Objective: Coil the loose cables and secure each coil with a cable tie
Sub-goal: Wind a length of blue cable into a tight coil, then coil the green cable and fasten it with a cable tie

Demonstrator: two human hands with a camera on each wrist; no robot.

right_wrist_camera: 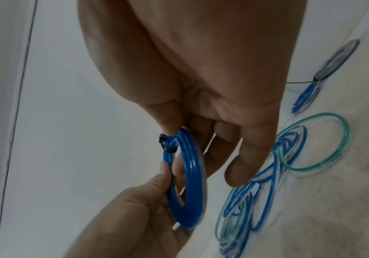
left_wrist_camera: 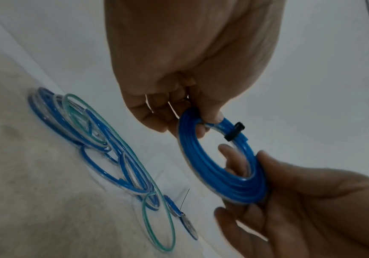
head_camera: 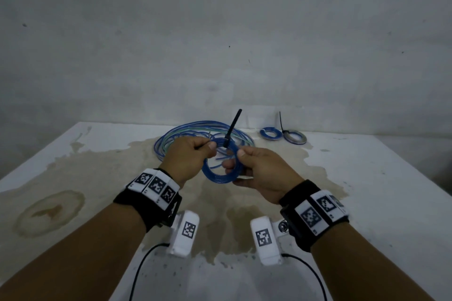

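Observation:
A small blue cable coil hangs in the air between my two hands above the stained white table. A black cable tie is wrapped round the coil's top, its tail sticking up. My left hand pinches the coil just left of the tie, thumb on the rim. My right hand grips the right side, with fingers through the ring. The left wrist view shows the coil and the tie's head. In the right wrist view, the tie sits between the two thumbs on the coil.
A loose heap of blue, clear and green cables lies on the table just behind my hands. Two small coils, a blue coil and a grey coil, lie at the back right, joined by a black tie. A grey wall rises behind.

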